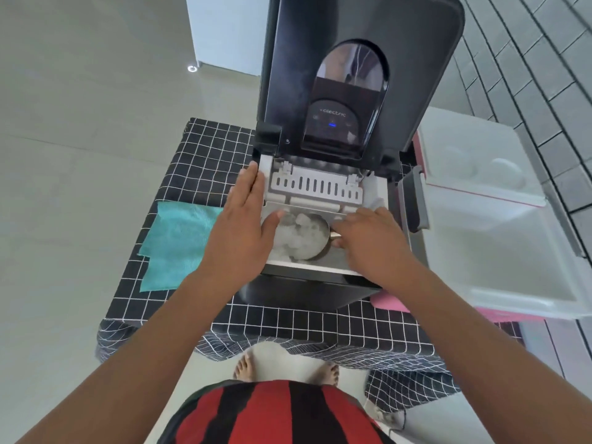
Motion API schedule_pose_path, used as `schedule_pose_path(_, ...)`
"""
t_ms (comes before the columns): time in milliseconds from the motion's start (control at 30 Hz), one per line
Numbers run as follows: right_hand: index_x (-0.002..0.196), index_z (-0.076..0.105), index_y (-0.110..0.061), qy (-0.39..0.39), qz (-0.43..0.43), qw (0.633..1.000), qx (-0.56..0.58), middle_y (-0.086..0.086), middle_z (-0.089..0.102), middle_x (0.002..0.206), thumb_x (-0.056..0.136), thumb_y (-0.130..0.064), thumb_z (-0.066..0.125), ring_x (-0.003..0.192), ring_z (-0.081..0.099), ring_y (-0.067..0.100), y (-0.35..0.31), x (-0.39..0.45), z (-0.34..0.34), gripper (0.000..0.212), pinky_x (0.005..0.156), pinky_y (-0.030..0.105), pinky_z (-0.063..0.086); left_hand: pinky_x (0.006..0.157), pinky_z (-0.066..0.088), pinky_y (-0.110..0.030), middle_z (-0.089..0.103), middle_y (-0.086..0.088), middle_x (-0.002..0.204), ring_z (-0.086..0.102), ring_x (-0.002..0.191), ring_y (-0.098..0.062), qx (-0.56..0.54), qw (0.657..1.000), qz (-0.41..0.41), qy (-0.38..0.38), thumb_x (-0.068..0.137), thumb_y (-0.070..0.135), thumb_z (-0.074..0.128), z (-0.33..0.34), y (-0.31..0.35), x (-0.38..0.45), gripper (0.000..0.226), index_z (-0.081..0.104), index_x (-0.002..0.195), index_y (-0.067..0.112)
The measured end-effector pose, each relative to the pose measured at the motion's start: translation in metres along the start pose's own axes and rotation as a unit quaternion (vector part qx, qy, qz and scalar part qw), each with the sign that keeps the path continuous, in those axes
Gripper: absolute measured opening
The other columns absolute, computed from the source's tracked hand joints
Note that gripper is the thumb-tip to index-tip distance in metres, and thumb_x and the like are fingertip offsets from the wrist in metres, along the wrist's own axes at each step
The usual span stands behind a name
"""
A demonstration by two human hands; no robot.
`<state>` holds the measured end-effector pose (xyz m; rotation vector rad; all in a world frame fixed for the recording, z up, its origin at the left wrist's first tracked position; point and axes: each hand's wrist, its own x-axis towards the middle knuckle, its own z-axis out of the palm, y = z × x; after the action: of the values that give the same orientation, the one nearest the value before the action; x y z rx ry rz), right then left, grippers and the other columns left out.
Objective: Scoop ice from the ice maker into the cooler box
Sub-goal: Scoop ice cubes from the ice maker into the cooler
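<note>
While your right hand (368, 241) grasps the ice-filled scoop (307, 235) inside the ice maker (320, 193), carry it right: the open cooler box (499, 251) lies nearest that hand. Your left hand (246, 219) rests flat, released.

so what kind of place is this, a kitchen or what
Probably a home, though not clearly a kitchen: a countertop ice maker on a small table with a checked cloth, tiled floor, bare feet.
</note>
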<state>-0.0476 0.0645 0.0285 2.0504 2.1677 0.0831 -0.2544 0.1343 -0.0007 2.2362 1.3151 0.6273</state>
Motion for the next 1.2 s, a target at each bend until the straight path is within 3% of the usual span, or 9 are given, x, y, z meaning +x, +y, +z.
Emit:
schedule_pose_path(100,0.089,0.061,-0.024,0.009,-0.01,1.0,0.006,-0.004,0.064,0.086,0.087,-0.027,0.06,0.09,0.055,0.021,-0.002,0.007,0.002,0.004,0.075,0.034,0.024,0.116,0.019,-0.027,0.002,0.006,0.165,0.005,0.151,-0.009,-0.007,1.0,-0.001,-0.002,0.103,0.044,0.037,0.0,0.001,0.0,0.066,0.016,0.157,0.012)
schedule_pose_path(333,0.094,0.069,-0.026,0.085,0.028,0.995,0.034,-0.008,0.067,0.08,0.08,-0.029,0.071,0.082,0.058,0.018,0.005,-0.009,0.009,0.014,0.08,0.03,0.025,0.117,0.025,-0.031,0.006,0.007,0.165,0.008,0.15,-0.008,-0.029,1.0,-0.001,0.01,0.103,0.048,0.026,-0.001,0.002,-0.002,0.064,0.02,0.156,0.012)
schedule_pose_path(567,0.104,0.067,-0.028,0.073,0.017,0.997,0.037,-0.007,0.065,0.082,0.083,-0.029,0.066,0.088,0.057,0.019,-0.003,0.002,0.007,0.021,0.086,0.031,0.025,0.116,0.022,-0.028,0.008,0.009,0.165,0.008,0.15,-0.005,-0.043,0.999,0.001,0.02,0.103,0.049,0.024,0.003,-0.002,-0.001,0.063,0.022,0.156,0.014)
schedule_pose_path(833,0.103,0.068,-0.026,0.118,0.033,0.99,0.073,-0.01,0.067,0.081,0.085,-0.033,0.066,0.092,0.049,0.016,0.009,-0.021,0.006,0.019,0.097,0.034,0.024,0.113,0.017,-0.023,0.008,0.012,0.164,0.007,0.149,-0.003,-0.058,0.998,0.0,0.026,0.103,0.053,0.021,0.004,-0.002,-0.002,0.065,0.022,0.156,0.016)
schedule_pose_path(1200,0.101,0.07,-0.013,0.156,0.092,0.968,0.175,-0.006,0.054,0.105,0.085,-0.022,0.067,0.111,0.038,0.018,0.026,-0.035,0.005,0.019,0.099,0.032,0.035,0.109,0.024,-0.027,0.012,0.013,0.163,0.012,0.148,-0.002,-0.052,0.998,-0.002,0.046,0.102,0.056,0.021,0.005,-0.002,-0.003,0.065,0.026,0.155,0.018)
